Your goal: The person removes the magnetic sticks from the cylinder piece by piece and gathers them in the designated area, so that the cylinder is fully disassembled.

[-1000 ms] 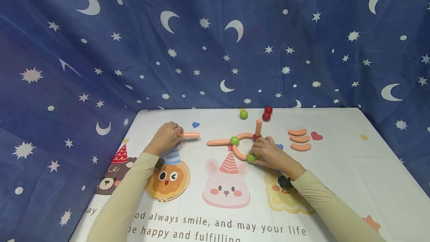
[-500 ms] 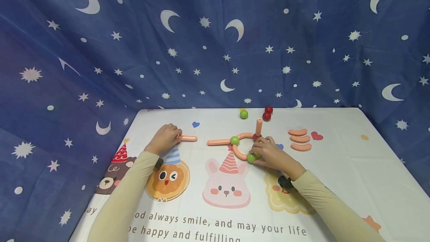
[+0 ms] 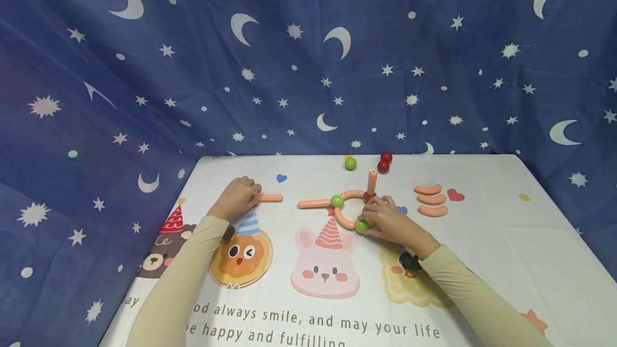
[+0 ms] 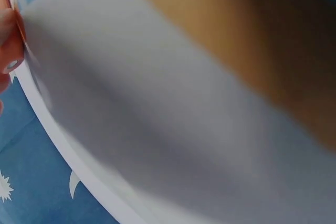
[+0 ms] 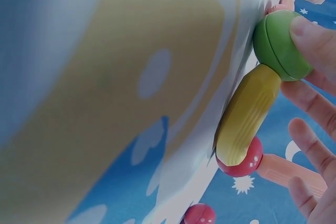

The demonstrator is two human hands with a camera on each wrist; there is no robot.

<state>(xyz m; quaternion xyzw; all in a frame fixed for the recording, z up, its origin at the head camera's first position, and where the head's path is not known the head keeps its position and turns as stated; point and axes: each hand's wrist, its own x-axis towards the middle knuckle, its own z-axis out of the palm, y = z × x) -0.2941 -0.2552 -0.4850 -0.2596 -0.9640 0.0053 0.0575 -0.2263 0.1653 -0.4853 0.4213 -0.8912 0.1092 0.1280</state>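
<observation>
My left hand (image 3: 236, 198) grips one end of a straight salmon-pink magnetic rod (image 3: 271, 197) at the table's left; the rod's end also peeks out at the left edge of the left wrist view. With thumb and fingertips, my right hand (image 3: 395, 225) pinches a green ball (image 5: 281, 45) on the near side of a ring. Curved pink rods (image 3: 343, 219), a yellow curved rod (image 5: 249, 111), a second green ball (image 3: 337, 201) and a red ball (image 5: 241, 161) form this ring. One straight rod (image 3: 314, 204) points left from it; another pink rod (image 3: 372, 182) extends from the red ball.
Three curved pink rods (image 3: 431, 199) lie stacked to the right. Behind the ring are a loose green ball (image 3: 350, 163) and two red balls (image 3: 383, 167). A blue starry curtain (image 3: 308, 58) hangs beyond the white printed tablecloth (image 3: 506, 256).
My left hand has shifted its straight rod slightly toward me and a little left, then stayed put. The right hand keeps its place on the green ball.
</observation>
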